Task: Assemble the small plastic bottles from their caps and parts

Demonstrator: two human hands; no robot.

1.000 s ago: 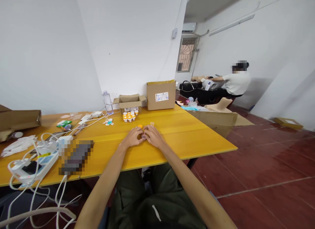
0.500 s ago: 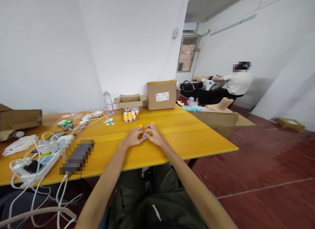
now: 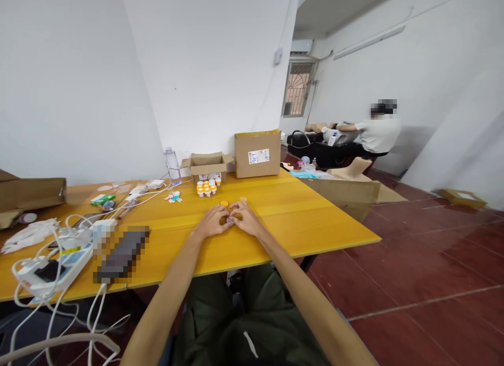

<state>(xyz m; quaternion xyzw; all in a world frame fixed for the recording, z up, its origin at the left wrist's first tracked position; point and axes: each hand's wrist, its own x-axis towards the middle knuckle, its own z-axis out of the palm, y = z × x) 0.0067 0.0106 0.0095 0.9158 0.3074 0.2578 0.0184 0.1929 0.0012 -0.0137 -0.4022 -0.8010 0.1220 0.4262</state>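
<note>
Over the wooden table [image 3: 315,219], my left hand [image 3: 213,222] and my right hand [image 3: 244,219] meet with fingertips close together. Between them they pinch a small greyish, see-through piece [image 3: 230,220], too small and too covered by fingers to name. Just beyond my left fingers lies an orange lid [image 3: 224,204]. A small clear cup [image 3: 243,200] stands behind my right fingers. Farther back, several small jars with orange and white lids [image 3: 207,187] are grouped closely together.
An open carton [image 3: 208,169], a closed carton [image 3: 258,155] and a clear bottle [image 3: 172,166] line the wall. Small white and teal pieces [image 3: 174,197] lie left of the jars. A power strip [image 3: 74,261] with tangled cables occupies the left side. Another person [image 3: 380,132] sits far right.
The camera view has shifted slightly. Both hands stay together at the same spot on the table, their fingers moving only a little around the small piece.
</note>
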